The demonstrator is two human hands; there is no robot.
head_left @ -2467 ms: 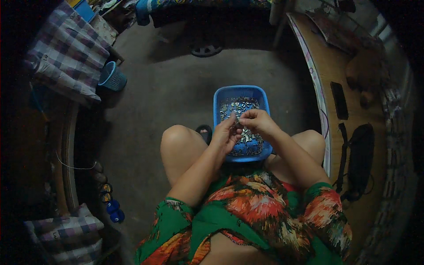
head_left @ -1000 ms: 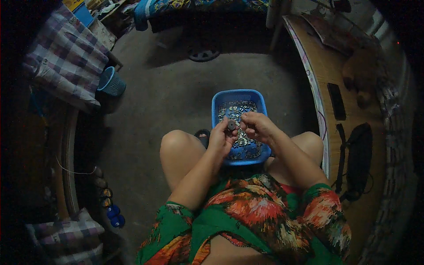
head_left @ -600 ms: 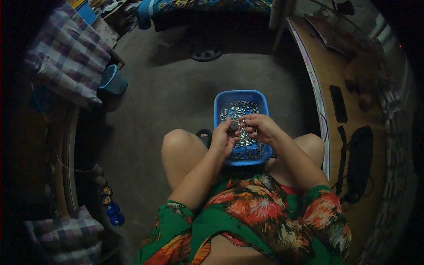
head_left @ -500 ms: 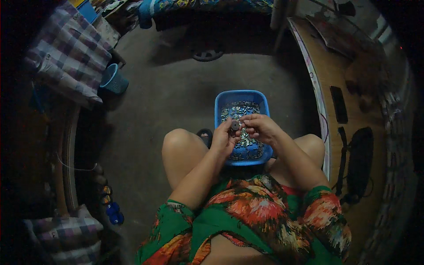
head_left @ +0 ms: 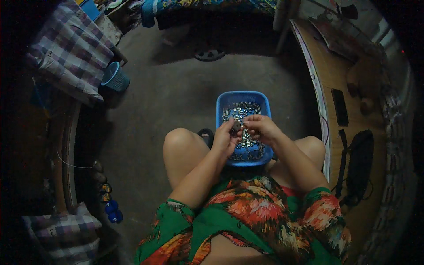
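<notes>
Over a blue plastic basket [head_left: 218, 108], my left hand [head_left: 226, 140] grips a small dark round disc [head_left: 237, 126] between thumb and fingers. A small hole seems to mark the disc's middle. Just right of it is my right hand [head_left: 264, 128], thumb and fingertips pinched together close to the disc's edge. Whatever those fingertips hold is too small to make out. Many short shiny metal cylinders [head_left: 248, 140] lie scattered inside the basket below both hands.
The basket stands between my knees. At the right runs a wooden board [head_left: 329, 73] carrying a black phone-like slab [head_left: 339, 107] and a black bag [head_left: 360, 161]. A blue-green bin [head_left: 115, 78] and a checked cloth [head_left: 73, 55] are at the far left. Blue round items [head_left: 113, 212] lie at the lower left.
The disc stays in my left hand and the right fingertips remain beside it, with only slight finger movement. The whole view has shifted a little.
</notes>
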